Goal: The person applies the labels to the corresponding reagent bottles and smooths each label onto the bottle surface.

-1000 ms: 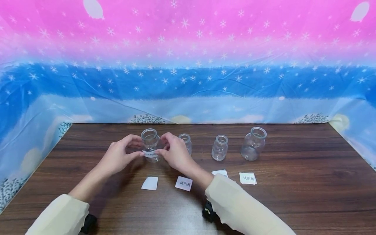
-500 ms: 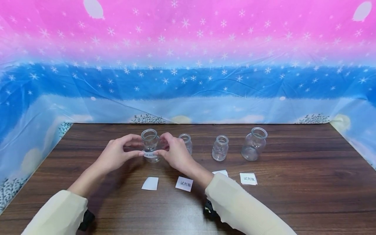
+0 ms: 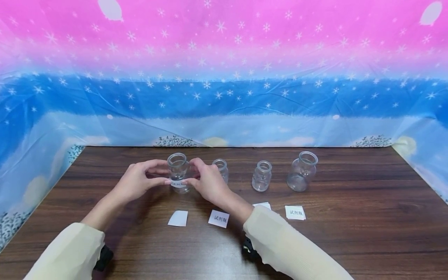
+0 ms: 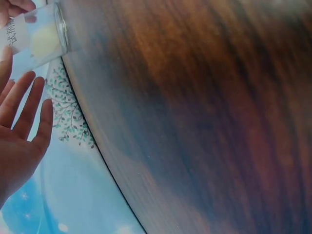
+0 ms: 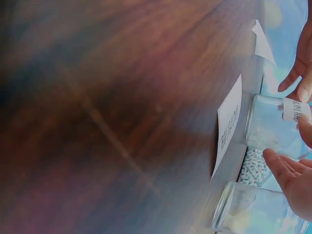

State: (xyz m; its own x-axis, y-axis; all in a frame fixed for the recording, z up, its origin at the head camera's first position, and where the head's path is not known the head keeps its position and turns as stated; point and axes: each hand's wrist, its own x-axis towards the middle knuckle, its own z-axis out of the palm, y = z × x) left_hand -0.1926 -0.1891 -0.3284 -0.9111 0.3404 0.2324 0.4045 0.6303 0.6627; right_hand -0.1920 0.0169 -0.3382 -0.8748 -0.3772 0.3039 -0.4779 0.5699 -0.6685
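Note:
A clear glass jar (image 3: pixel 177 171) stands upright on the left of the table, between my two hands. A white label (image 3: pixel 177 183) with printed characters lies across its front. My left hand (image 3: pixel 138 181) is at the jar's left side, its thumb on the label's left end. From the right, my right hand (image 3: pixel 210 181) reaches in with its thumb on the label's right end. The left wrist view shows the left fingers (image 4: pixel 31 107) straight and spread below the jar. In the right wrist view the right fingers (image 5: pixel 280 170) extend beside the glass.
Partly behind the right hand stands a small jar (image 3: pixel 221 168). Further right are another small jar (image 3: pixel 261 177) and a large one (image 3: pixel 302 173). In front lie a blank paper piece (image 3: pixel 178 218), a printed label (image 3: pixel 219 218), partly covered papers (image 3: pixel 262 205) and more labels (image 3: pixel 295 212).
Both thumbs stay on the label and the jar keeps its place. The left forearm has shifted slightly left; otherwise the scene looks the same.

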